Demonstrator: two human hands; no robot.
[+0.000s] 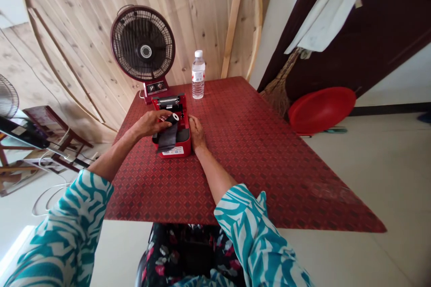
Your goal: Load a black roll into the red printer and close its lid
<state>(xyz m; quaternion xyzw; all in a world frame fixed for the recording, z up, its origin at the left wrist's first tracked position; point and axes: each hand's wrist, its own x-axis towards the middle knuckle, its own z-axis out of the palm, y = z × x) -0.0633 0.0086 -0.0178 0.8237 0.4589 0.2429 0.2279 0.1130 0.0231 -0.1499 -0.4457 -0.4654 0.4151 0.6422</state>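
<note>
Bench (262,166) has a red patterned covering. Behind it, a large round plank panel (94,40) leans against the wall. Right of bench: dark door (370,63) with white cloth (330,9) hung on it, straw broom (278,92), red plastic basin (321,110) on pale tile floor (387,179). Left of bench: low wooden stool (50,125).

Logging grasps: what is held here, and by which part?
The left hand grips a black ribbon roll by its white-cored end, with the loose ribbon hanging down. The right hand holds nothing; it rests against the red printer.
</note>
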